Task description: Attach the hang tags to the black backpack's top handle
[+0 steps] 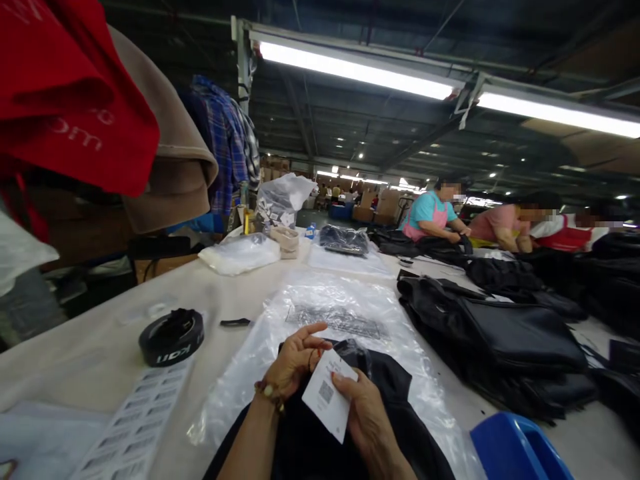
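Note:
A white hang tag (327,395) with a printed square code is pinched between the thumb and fingers of my right hand (370,413). At the tag's upper left, my left hand (296,360) is closed with thumb and forefinger together on what looks like the tag's thin cord; a beaded bracelet circles that wrist. Beneath both hands lies a black garment (395,380), its lower part running out of view. Under the garment, a clear plastic bag (320,293) with dark print is spread flat on the table.
Left on the table (225,287) are a black ribbon roll (171,337) and barcode label sheets (137,427). At right stand stacked black garments (500,340) and a blue plastic object (517,447). Co-workers (433,213) handle black garments beyond. A red cloth (75,100) hangs upper left.

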`<state>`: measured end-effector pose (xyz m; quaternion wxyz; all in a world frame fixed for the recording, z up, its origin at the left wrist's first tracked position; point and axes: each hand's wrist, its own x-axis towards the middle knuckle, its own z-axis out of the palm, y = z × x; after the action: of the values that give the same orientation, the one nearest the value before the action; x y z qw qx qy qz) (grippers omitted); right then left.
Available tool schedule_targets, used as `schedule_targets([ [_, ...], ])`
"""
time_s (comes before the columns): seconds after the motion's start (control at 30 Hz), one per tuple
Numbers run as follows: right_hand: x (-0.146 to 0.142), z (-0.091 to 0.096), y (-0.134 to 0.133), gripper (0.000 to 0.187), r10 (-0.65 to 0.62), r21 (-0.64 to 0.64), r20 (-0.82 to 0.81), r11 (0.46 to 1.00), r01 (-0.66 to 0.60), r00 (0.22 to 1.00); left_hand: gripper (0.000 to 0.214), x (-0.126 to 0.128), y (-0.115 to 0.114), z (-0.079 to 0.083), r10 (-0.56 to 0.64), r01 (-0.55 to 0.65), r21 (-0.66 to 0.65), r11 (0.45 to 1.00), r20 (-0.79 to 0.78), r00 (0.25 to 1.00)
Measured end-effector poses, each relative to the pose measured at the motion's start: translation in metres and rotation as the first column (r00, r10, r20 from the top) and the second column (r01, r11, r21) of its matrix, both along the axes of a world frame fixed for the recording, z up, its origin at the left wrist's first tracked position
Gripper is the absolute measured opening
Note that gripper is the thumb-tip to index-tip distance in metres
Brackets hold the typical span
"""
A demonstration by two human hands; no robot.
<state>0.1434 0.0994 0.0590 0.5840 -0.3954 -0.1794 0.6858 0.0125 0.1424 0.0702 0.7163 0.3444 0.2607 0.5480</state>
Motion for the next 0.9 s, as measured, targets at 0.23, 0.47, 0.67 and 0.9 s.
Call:
schedule_targets([
  [0.23, -0.001, -0.005, 0.006, 0.048, -0.106, 0.003, 0.01, 0.994, 0.106, 0.994, 0.066, -0.01, -0.003, 0.004, -0.135, 0.145, 0.057, 0.988, -0.151, 0.979],
  [0.47, -0.003, -0.009, 0.01, 0.046, -0.151, -0.006, 0.016, 0.988, 0.151, 0.988, 0.074, -0.027, -0.009, 0.016, -0.298, 0.333, 0.054, 0.942, -0.328, 0.896],
  [0.67, -0.005, -0.011, 0.013, 0.042, -0.155, 0.005, -0.005, 0.988, 0.155, 0.988, 0.089, -0.031, -0.012, 0.028, -0.345, 0.452, 0.016, 0.892, -0.622, 0.703],
  [0.9, -0.007, -0.007, 0.015, 0.037, -0.187, -0.017, -0.02, 0.982, 0.187, 0.982, 0.101, -0.012, -0.03, 0.062, -0.046, 0.459, 0.052, 0.887, -0.979, 0.199],
])
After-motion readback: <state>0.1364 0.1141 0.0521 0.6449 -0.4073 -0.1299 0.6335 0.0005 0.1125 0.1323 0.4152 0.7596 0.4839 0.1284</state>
